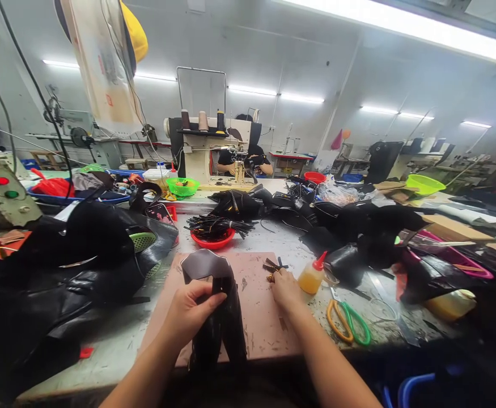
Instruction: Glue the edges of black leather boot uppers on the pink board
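My left hand (196, 309) pinches the edge of a black leather boot upper (233, 328) between thumb and fingers. The piece hangs over the near edge of a pink work mat (258, 340), with its grey-brown lining turned up at the top. To the right, my right hand (287, 289) rests low on the mat, fingers closed at small black straps with gold buckles (274, 266). Its fingertips are partly hidden. Beside it stands a glue bottle (311, 276) with a red nozzle. Scissors (347, 320) with orange and green handles lie farther right.
A red bowl (213, 242) of black strips stands behind the mat. Black leather pieces are heaped at the left (86, 255) and right (358, 226). Across the table, a person (265, 164) works at a sewing machine (205, 153). A pink basket (464, 258) is at the far right.
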